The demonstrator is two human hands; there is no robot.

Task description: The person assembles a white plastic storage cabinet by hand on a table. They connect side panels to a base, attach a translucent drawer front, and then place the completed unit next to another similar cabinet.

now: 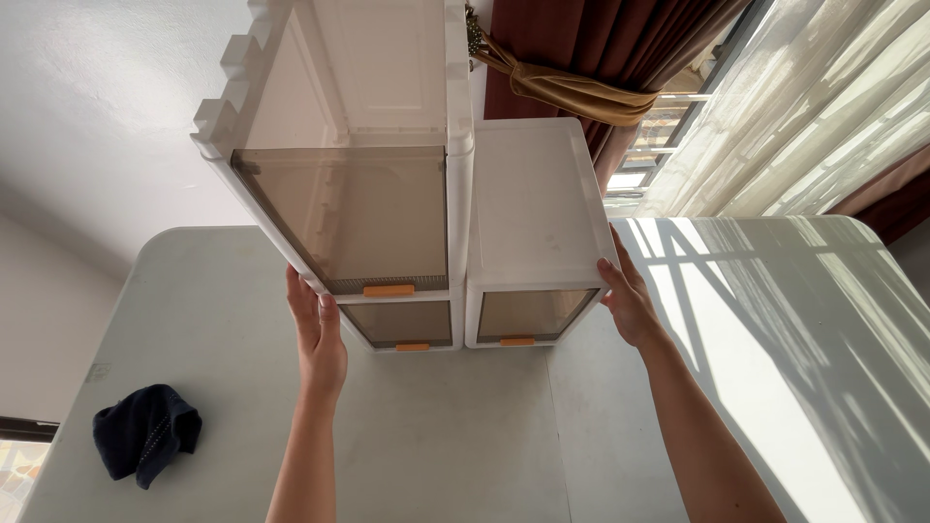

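Note:
Two white plastic drawer units stand side by side on a pale table [465, 436]. The taller stacked unit [368, 174] on the left has smoky translucent drawer fronts with orange handles. The single lower unit [531, 223] on the right has one such drawer. My left hand [318, 334] lies flat against the left side of the tall unit, near its bottom drawer. My right hand [628, 300] presses flat on the right side of the low unit. Both hands have straight fingers and grip nothing.
A crumpled dark blue cloth [145, 433] lies on the table at the near left. Behind the units hang dark red curtains [591, 48] tied with a gold band, and sheer white curtains [814, 107] over a sunlit window at the right. A white wall is at the left.

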